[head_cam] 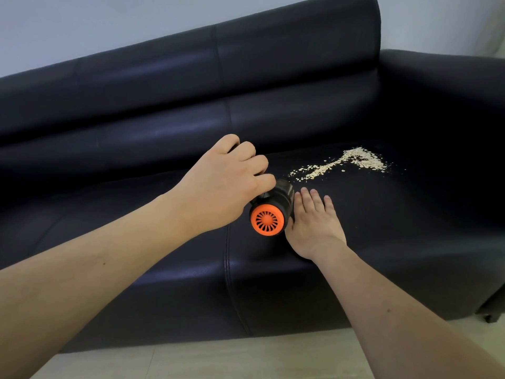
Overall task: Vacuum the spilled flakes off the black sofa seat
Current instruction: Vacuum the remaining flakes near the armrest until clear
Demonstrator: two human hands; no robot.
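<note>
A small black handheld vacuum (pixel 274 207) with an orange vented rear cap lies on the black sofa seat (pixel 382 228), its front end pointing toward the flakes. My left hand (pixel 221 184) is curled over its handle from above. My right hand (pixel 314 221) lies flat on the seat, fingers straight, pressed against the vacuum's right side. A streak of pale flakes (pixel 344 164) spreads across the seat just beyond the vacuum, running up to the right. The vacuum's nozzle is hidden behind my left hand.
The sofa backrest (pixel 218 86) rises behind the seat and a padded armrest (pixel 451 105) closes the right side. A seam (pixel 228 258) splits the seat cushions below the vacuum. Light wooden floor (pixel 218 359) lies in front of the sofa.
</note>
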